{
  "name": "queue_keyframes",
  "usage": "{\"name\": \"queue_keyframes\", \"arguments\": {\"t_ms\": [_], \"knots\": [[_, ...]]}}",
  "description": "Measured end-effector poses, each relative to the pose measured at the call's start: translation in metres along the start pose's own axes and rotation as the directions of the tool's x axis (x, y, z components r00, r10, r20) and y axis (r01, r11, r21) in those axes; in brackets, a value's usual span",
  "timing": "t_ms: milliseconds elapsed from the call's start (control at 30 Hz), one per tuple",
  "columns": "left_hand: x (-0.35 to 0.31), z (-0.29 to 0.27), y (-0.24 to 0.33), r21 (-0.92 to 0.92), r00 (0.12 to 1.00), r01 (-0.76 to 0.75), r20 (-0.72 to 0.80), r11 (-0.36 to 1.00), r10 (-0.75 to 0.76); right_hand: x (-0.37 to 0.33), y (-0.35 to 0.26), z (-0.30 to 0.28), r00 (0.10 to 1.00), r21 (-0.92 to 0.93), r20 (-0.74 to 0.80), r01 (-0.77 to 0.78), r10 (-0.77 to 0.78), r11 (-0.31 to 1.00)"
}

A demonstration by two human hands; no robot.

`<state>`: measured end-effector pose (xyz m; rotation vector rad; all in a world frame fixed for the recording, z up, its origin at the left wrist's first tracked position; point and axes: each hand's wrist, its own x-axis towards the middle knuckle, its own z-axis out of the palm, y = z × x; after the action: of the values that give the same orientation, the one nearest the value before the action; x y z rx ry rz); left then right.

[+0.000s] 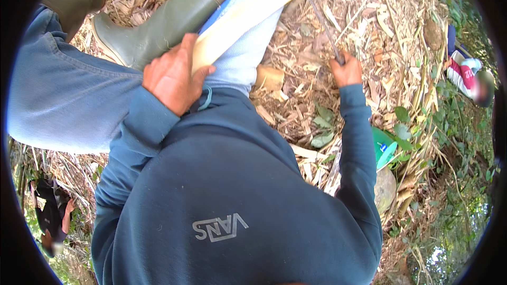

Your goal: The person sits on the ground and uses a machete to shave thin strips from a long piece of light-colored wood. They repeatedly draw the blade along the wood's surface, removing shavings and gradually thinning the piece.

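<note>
My left hand [171, 76] is closed round the near end of a long, pale wooden slat [245, 18], its thumb on one side and fingers on the other. The slat slants up and to the right across my jeans-clad leg. Out to the right, my right hand [347, 71] grips the dark handle of a machete [319, 16]. Its long, narrow blade is seen nearly edge-on and points up toward the slat's far end; whether the two touch there I cannot tell.
Wood chips and shavings [311, 82] cover the ground. A short cut wood block [270, 77] lies beside my leg. A green container [383, 148] and a stone [385, 187] are by my right forearm. My green rubber boot [158, 29] is at upper left. Other people [465, 74] are at both edges.
</note>
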<state>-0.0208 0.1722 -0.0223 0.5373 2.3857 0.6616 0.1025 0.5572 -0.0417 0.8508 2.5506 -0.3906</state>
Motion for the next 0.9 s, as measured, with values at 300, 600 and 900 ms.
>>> {"name": "queue_keyframes", "arguments": {"t_ms": [300, 600, 900], "knots": [[0.004, 0.001, -0.004, -0.001, 1.000, -0.012, 0.002, 1.000, 0.012, 0.004, 0.011, 0.005, 0.999, -0.002, 0.042, -0.030, 0.030, 1.000], [0.002, 0.004, -0.004, -0.006, 0.999, -0.032, -0.034, 0.999, 0.032, 0.008, 0.022, 0.013, 0.991, -0.026, -0.086, 0.106, -0.107, 0.994], [0.002, 0.006, -0.005, -0.016, 0.999, -0.036, -0.035, 0.999, 0.036, 0.014, 0.021, 0.015, 0.993, -0.016, -0.117, 0.016, -0.018, 1.000]]}}
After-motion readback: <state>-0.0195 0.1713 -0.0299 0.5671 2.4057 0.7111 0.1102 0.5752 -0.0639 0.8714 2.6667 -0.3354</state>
